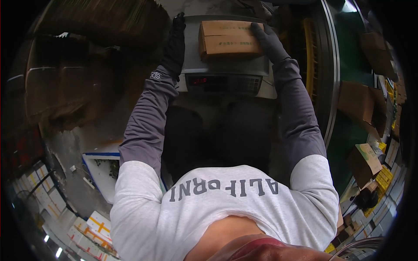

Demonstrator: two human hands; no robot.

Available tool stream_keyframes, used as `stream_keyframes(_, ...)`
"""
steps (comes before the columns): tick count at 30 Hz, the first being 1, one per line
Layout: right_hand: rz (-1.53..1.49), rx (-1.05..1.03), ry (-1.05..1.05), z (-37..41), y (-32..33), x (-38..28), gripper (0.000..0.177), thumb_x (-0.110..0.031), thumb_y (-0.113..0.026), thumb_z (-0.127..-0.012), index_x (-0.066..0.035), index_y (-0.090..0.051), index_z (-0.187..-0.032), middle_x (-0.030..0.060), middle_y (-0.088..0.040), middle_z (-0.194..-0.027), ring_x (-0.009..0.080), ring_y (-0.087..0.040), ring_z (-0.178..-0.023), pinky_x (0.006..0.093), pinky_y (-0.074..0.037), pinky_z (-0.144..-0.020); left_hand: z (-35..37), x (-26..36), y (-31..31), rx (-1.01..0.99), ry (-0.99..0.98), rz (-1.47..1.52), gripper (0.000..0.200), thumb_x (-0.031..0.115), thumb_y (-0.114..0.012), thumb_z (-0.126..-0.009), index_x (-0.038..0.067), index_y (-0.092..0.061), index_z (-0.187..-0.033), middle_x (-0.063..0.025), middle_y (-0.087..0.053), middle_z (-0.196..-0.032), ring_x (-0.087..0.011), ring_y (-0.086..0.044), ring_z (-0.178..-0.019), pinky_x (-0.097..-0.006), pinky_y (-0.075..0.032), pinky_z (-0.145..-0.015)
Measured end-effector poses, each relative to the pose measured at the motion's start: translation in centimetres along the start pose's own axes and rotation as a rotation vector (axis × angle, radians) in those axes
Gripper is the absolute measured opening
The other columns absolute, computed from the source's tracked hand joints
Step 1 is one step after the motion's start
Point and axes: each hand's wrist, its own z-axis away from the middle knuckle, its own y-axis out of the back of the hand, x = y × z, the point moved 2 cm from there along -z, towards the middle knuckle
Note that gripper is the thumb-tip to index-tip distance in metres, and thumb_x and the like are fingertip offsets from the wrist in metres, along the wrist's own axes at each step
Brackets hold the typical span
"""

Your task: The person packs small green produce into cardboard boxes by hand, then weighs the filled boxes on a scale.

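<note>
A closed brown cardboard box (228,47) with green printing lies on the metal platform of a digital weighing scale (191,65). Red digits glow on the scale's front panel, too blurred to read for certain. My right hand (271,42), in a grey glove, grips the box's right end with a digit over its top; the other fingers are partly hidden. My left hand (175,45), in a black glove, is beside the platform's left edge, apart from the box. Its fingers are dark and hard to make out.
Stacked flattened cardboard (100,19) and brown cartons (56,87) stand at the left. A blue-rimmed white bin (102,174) is near my left elbow. Along the right run a metal rail (333,65), a green surface (344,143) and an open carton (359,102).
</note>
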Motion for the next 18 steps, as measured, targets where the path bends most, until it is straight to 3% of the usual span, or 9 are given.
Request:
stream_keyframes(1, -0.050, -0.004, -0.008, 0.3, 0.3, 0.0, 0.065, -0.056, -0.055, -0.086, -0.001, -0.055, -0.120, 0.0158, -0.062, -0.110, 0.0247, -0.059, -0.101, 0.0329, -0.044, -0.088, 0.6, -1.2, 0.6, 0.018, 0.206, 0.267, 0.064, 0.058, -0.025, -0.096, 0.016, -0.031, -0.143, -0.0106, -0.029, -0.148, -0.0262, -0.029, -0.136, -0.0451, -0.024, -0.108)
stream_keyframes(4, -0.189, -0.018, -0.006, 0.2, 1.5, 0.5, 0.058, -0.052, -0.052, -0.089, -0.002, -0.057, -0.118, 0.0112, -0.061, -0.108, 0.0182, -0.058, -0.096, 0.0300, -0.044, -0.085, 2.3, -2.9, 0.0, -0.054, 0.439, 0.386, 0.064, 0.057, -0.027, -0.096, 0.014, -0.031, -0.143, -0.0100, -0.032, -0.147, -0.0257, -0.030, -0.135, -0.0459, -0.024, -0.108)
stream_keyframes(5, -0.231, -0.025, -0.002, 0.0, 1.9, 1.7, 0.056, -0.050, -0.051, -0.091, -0.002, -0.057, -0.119, 0.0098, -0.061, -0.108, 0.0165, -0.058, -0.094, 0.0291, -0.044, -0.084, 2.7, -3.0, -0.8, -0.062, 0.502, 0.432, 0.065, 0.055, -0.033, -0.095, 0.010, -0.032, -0.141, -0.0109, -0.038, -0.142, -0.0248, -0.033, -0.133, -0.0443, -0.026, -0.107)
stream_keyframes(8, -0.480, -0.049, -0.134, -0.3, 3.0, 3.5, 0.047, -0.042, -0.053, -0.093, -0.004, -0.057, -0.120, 0.0061, -0.062, -0.106, 0.0112, -0.060, -0.089, 0.0250, -0.047, -0.079, 2.8, -0.4, -2.9, -0.268, 0.557, 0.627, 0.066, 0.054, -0.041, -0.094, 0.007, -0.033, -0.139, -0.0117, -0.044, -0.135, -0.0239, -0.042, -0.126, -0.0404, -0.035, -0.102)
stream_keyframes(11, -0.695, -0.022, -0.247, 0.4, 3.5, 3.2, 0.042, -0.040, -0.056, -0.092, -0.004, -0.059, -0.112, 0.0042, -0.065, -0.097, 0.0098, -0.064, -0.075, 0.0224, -0.053, -0.067, 1.0, -3.7, -5.5, -0.361, 0.487, 0.747, 0.064, 0.052, -0.045, -0.093, 0.006, -0.035, -0.137, -0.0111, -0.047, -0.129, -0.0216, -0.050, -0.117, -0.0355, -0.043, -0.096)
stream_keyframes(14, -0.606, 0.118, -0.349, 1.5, 3.7, 1.7, 0.041, -0.040, -0.055, -0.093, -0.004, -0.059, -0.112, 0.0047, -0.065, -0.095, 0.0096, -0.064, -0.077, 0.0232, -0.053, -0.068, 1.2, -1.1, -7.2, -0.370, 0.541, 0.771, 0.061, 0.049, -0.042, -0.095, 0.006, -0.035, -0.137, -0.0112, -0.047, -0.128, -0.0194, -0.052, -0.112, -0.0329, -0.046, -0.092)
stream_keyframes(15, -0.698, 0.052, -0.376, 1.7, 3.9, 2.0, 0.041, -0.039, -0.056, -0.092, -0.004, -0.060, -0.113, 0.0049, -0.065, -0.095, 0.0111, -0.064, -0.078, 0.0243, -0.053, -0.068, 1.5, -1.0, -7.4, -0.370, 0.505, 0.734, 0.061, 0.046, -0.046, -0.094, 0.005, -0.034, -0.138, -0.0111, -0.047, -0.126, -0.0186, -0.051, -0.112, -0.0335, -0.045, -0.093)
stream_keyframes(17, -0.761, 0.114, -0.473, 1.8, 3.9, 3.1, 0.038, -0.036, -0.053, -0.094, -0.004, -0.057, -0.115, 0.0051, -0.065, -0.100, 0.0121, -0.065, -0.077, 0.0234, -0.054, -0.066, 1.4, -0.4, -7.0, -0.343, 0.403, 0.642, 0.064, 0.041, -0.054, -0.092, 0.004, -0.032, -0.139, -0.0110, -0.047, -0.124, -0.0172, -0.048, -0.113, -0.0347, -0.043, -0.093)
stream_keyframes(18, -0.893, 0.028, -0.410, 2.2, 3.7, 2.9, 0.037, -0.035, -0.051, -0.095, -0.004, -0.057, -0.115, 0.0069, -0.066, -0.100, 0.0136, -0.066, -0.078, 0.0254, -0.055, -0.068, 1.6, -0.9, -6.6, -0.312, 0.394, 0.672, 0.063, 0.039, -0.054, -0.093, 0.003, -0.030, -0.139, -0.0109, -0.047, -0.124, -0.0166, -0.046, -0.114, -0.0337, -0.043, -0.093)
